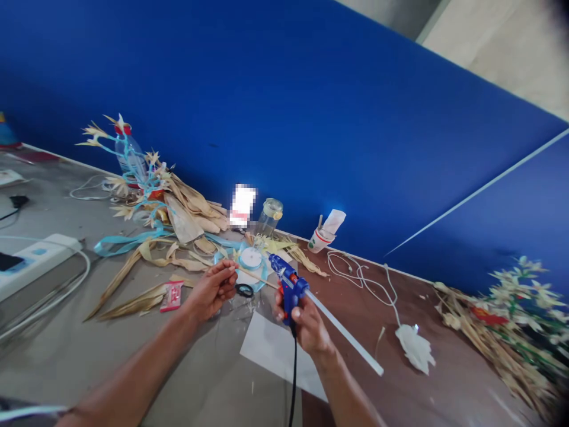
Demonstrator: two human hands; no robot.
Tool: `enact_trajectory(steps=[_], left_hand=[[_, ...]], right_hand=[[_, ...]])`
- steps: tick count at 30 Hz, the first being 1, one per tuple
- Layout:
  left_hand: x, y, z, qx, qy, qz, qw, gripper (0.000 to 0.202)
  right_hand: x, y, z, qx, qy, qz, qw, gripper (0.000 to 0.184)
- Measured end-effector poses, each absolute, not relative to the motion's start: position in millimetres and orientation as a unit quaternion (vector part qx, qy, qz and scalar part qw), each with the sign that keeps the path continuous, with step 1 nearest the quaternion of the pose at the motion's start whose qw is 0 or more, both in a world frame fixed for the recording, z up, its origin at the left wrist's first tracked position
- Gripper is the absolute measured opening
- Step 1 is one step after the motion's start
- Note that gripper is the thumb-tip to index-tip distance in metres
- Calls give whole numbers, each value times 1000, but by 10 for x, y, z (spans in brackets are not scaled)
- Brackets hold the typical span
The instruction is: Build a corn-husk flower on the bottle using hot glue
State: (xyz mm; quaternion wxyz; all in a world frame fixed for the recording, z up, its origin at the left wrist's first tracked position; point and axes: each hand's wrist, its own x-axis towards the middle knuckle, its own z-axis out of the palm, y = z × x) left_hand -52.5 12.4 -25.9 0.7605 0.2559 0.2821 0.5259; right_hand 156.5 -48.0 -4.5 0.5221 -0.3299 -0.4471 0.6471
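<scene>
Clenching hot glue gun in right hand, nozzle aimed at thin stick pinched steady in left hand.

No text or label can be read

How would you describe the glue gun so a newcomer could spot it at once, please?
Follow the blue partition down to the table's middle, above a white sheet. There the right hand grips the glue gun, facing the left hand pinching a thin stick. Among pale dried leaves it alone is bright blue, with a long clear glue stick jutting from its back.
</scene>
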Motion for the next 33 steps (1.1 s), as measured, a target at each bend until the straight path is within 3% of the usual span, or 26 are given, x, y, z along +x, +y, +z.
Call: enact_trajectory(steps=[4,9,13,33], left_hand=[[-502,113,-267,259,300,527,752,17],[-482,108,-250,252,313,535,743,19],[-479,107,-228,249,312,530,748,19],[-446,80,-182,248,335,515,749,16]], right_hand=[[1390,-400,-47,-379,-459,644,482,38],[1359,-340,-150,-500,-598,479,405,24],[1352,-323,-250,-516,-645,370,425,21],[1334,-313,-344,-524,-664,352,401,18]])
